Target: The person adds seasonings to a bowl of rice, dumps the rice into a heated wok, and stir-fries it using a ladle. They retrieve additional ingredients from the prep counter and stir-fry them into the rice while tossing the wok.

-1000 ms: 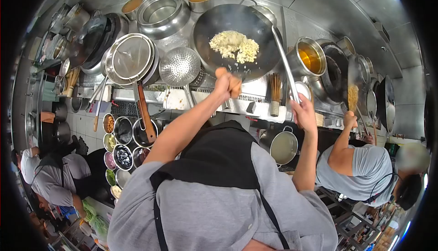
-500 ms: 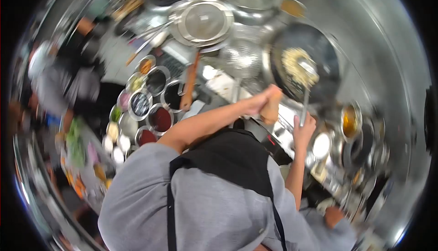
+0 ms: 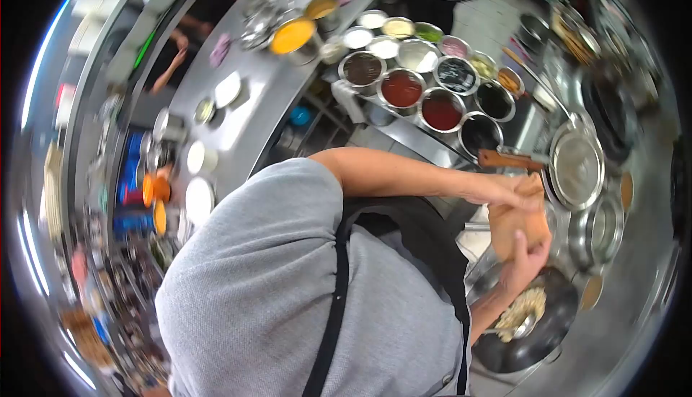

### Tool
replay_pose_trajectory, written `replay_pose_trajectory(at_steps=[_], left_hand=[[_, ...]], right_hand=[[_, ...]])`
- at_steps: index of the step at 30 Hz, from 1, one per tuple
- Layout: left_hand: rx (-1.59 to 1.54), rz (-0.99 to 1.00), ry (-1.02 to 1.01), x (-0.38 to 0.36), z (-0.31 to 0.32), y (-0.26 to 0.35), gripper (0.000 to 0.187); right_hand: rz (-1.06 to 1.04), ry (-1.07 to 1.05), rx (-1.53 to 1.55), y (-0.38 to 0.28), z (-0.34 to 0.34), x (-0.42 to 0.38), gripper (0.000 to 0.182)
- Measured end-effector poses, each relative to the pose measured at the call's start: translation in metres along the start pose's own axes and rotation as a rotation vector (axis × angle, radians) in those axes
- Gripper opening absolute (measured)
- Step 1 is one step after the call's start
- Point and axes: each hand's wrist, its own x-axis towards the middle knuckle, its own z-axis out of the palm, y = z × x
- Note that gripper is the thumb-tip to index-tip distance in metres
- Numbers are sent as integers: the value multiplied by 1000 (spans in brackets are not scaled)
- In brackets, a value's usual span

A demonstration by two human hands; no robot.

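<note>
A folded orange-tan cloth [image 3: 507,228] is stretched between my two hands. My left hand [image 3: 517,192] grips its upper end, fingers wrapped over the edge. Lower down, my right hand [image 3: 528,258] pinches the cloth's bottom corner with the thumb raised. Just below my right hand sits a dark wok [image 3: 561,315] with a pale, noodle-like or shredded food [image 3: 528,303] in it. A metal ladle [image 3: 524,326] lies in the wok, its bowl against the food and its handle partly hidden behind my right forearm.
Several sauce pots, including a red sauce pot [image 3: 442,111], crowd the counter ahead. A round strainer [image 3: 577,162] and a wooden handle [image 3: 508,160] lie beyond my hands. Metal bowls [image 3: 604,231] stand at the right. A steel table [image 3: 270,98] is at left; other people stand beyond.
The view has swung toward the left. My right hand has let go of the ladle, which now rests in the wok, and has taken hold of the cloth that my left hand holds.
</note>
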Motion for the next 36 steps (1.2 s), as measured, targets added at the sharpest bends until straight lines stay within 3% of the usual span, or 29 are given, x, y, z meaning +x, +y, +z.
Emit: replay_pose_trajectory(at_steps=[1,2,3,5,7,9,11,13,15,17,19,20,22,23,24,26,29,32,35,36], left_hand=[[124,57,8,-10,-6,9,55],[123,175,-29,-21,-10,29,61],[0,-29,-24,-37,-27,38,56],[-131,-17,174,-62,-64,41,46],[-275,-34,381,-96,-112,57,39],[-412,26,449,-140,-171,79,40],[-473,133,569,-194,-233,100,40],[-528,359,751,-253,-300,114,40],[-595,578,920,-328,-359,128,36],[-698,712,1333,-405,-405,135,27],[-761,689,1493,-494,-439,133,35],[-765,715,1550,-536,-454,128,39],[-805,884,1701,-620,-497,98,42],[-779,820,1903,-652,-506,84,37],[-984,819,1894,-685,-508,82,30],[-1077,881,2140,-720,-517,74,24],[-1059,965,2343,-758,-544,53,37],[-999,932,2470,-766,-555,56,31],[-857,557,2657,-781,-577,57,26],[-751,510,2566,-786,-582,51,28]], right_hand=[[43,-181,-3,3,14,13,50],[29,-227,3,3,41,19,47],[29,-254,27,1,60,23,45],[30,-302,80,3,93,32,42],[-16,-310,-236,15,105,40,29],[134,-627,-409,35,114,46,23],[455,-863,-472,82,129,48,13],[555,-977,-481,153,129,62,13],[334,-1020,-521,152,166,76,15],[176,-992,-498,148,203,84,20],[262,-907,-568,142,226,96,22],[170,-888,-643,147,229,102,22],[198,-896,-721,139,246,106,19],[196,-894,-721,139,256,106,18],[127,-906,-732,144,269,110,18],[0,-913,-749,154,287,113,17],[140,-849,-744,171,329,121,17],[151,-884,-776,185,351,119,17],[215,-925,-883,181,365,120,20],[245,-952,-921,180,368,121,21]])
